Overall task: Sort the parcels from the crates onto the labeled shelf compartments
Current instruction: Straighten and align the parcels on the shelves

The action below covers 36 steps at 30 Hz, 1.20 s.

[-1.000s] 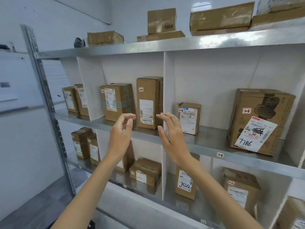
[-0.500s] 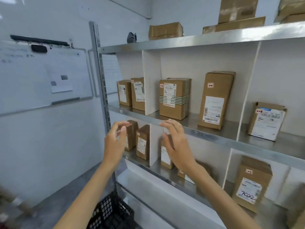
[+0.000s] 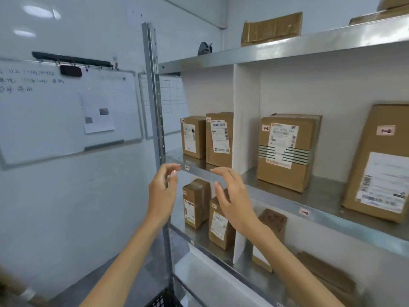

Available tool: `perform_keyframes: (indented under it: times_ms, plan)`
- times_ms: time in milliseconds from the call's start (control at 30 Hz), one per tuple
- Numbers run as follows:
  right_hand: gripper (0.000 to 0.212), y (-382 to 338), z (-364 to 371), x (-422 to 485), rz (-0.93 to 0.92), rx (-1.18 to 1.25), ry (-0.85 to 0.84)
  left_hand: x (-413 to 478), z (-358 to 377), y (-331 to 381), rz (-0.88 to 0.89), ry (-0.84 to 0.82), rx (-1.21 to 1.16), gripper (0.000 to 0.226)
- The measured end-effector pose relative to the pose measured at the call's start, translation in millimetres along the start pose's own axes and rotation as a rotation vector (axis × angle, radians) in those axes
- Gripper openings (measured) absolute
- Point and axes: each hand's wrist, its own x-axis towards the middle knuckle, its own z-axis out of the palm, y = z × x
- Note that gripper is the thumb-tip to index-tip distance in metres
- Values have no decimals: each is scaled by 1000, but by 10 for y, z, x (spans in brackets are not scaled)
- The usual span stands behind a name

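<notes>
Both hands were raised in front of the metal shelf [image 3: 287, 201], and neither held anything. The left hand [image 3: 162, 191] had its fingers curled loosely toward the thumb, a half-open grip around empty air. The right hand [image 3: 235, 199] was open, fingers spread and pointing left, palm facing the other hand. They stood apart from each other, just in front of the middle shelf's front edge, near its small compartment tag [image 3: 187, 167]; whether either touched the edge could not be told.

The parcels already sorted stood upright with their printed labels facing out, probably so the numbers could be read against the tags. 2 boxes [image 3: 207, 137] stood side by side in the left compartment of the middle shelf, left of the white divider [image 3: 245, 120]. A box with black stripes [image 3: 285, 151] sat in the next compartment, and a taller box [image 3: 380, 165] further right. 2 more boxes [image 3: 205, 211] stood on the shelf below.

Only a corner of a black crate [image 3: 162, 300] showed at the bottom edge. Empty hands suggested 1 parcel was placed and the next pick was due from the crate.
</notes>
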Motion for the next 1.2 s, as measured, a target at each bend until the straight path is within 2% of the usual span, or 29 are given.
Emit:
perform_keyframes:
  times_ms: [300, 467, 700, 867, 1000, 1100, 1200]
  plan:
    - [34, 455, 679, 791, 101, 86, -143, 902, 161, -668, -26, -18, 49, 21]
    - [45, 705, 965, 1142, 225, 164, -176, 1462, 326, -1074, -64, -66, 40, 39]
    - [60, 1030, 1309, 1803, 441, 283, -130, 2320, 745, -1617, -90, -147, -17, 61]
    - [72, 1211, 1727, 2190, 476, -7, -15, 2762, 926, -2042, -126, -214, -44, 74]
    - [83, 1318, 1966, 2406, 593, 29, 73, 2923, 1020, -2283, -148, -333, -103, 87]
    - [86, 1381, 2069, 2491, 636, 4, 88, 2989, 1062, -2403, -125, -419, -180, 79]
    - [89, 1403, 2132, 2529, 641, -45, 103, 3030, 1051, -2511, -81, -419, -176, 62]
